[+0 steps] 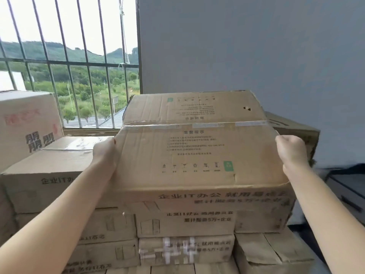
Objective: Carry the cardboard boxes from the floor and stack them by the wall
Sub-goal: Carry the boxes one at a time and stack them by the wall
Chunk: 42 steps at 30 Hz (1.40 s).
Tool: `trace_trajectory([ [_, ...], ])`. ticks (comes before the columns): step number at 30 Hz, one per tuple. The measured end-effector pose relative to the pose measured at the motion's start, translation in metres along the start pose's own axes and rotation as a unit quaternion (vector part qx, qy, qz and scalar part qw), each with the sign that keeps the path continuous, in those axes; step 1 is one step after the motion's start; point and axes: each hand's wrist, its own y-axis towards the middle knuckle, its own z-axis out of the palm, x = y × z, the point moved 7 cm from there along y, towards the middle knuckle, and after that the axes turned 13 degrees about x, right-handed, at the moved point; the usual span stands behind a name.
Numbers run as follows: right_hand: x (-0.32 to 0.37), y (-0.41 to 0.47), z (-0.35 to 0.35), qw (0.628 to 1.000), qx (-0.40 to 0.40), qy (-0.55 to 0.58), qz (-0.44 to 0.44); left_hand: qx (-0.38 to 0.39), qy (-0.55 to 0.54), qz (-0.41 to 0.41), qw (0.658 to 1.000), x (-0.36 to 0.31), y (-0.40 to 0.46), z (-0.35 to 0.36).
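Observation:
A wide brown cardboard box with a taped seam and printed handling symbols lies flat on top of a stack of similar boxes against the grey wall. My left hand presses against its left side, fingers wrapped under the edge. Gripping the right side is my right hand, its fingers curled over the corner. The box's far end reaches close to the wall. Both forearms stretch out from the bottom corners of the view.
More boxes stand to the left: a flat one level with the stack and a taller box with red print by the barred window. Another box lies behind on the right. A dark cabinet stands at the far right.

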Motion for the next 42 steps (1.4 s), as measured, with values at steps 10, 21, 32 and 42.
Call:
trace_trajectory([
  [10, -0.096, 0.143, 0.101, 0.989, 0.075, -0.125, 0.034, -0.026, 0.139, 0.005, 0.99, 0.064, 0.116, 0.068],
  [21, -0.196, 0.155, 0.158, 0.928, 0.157, -0.315, 0.123, 0.06, 0.553, -0.017, 0.831, 0.133, 0.147, 0.112],
  [32, -0.191, 0.065, 0.155, 0.829, 0.332, -0.449, -0.045, 0.322, 0.656, 0.244, 0.637, 0.148, 0.053, 0.124],
  [42, -0.19, 0.072, 0.173, 0.763, 0.348, -0.511, -0.19, 0.314, 0.717, 0.272, 0.559, 0.144, 0.073, 0.136],
])
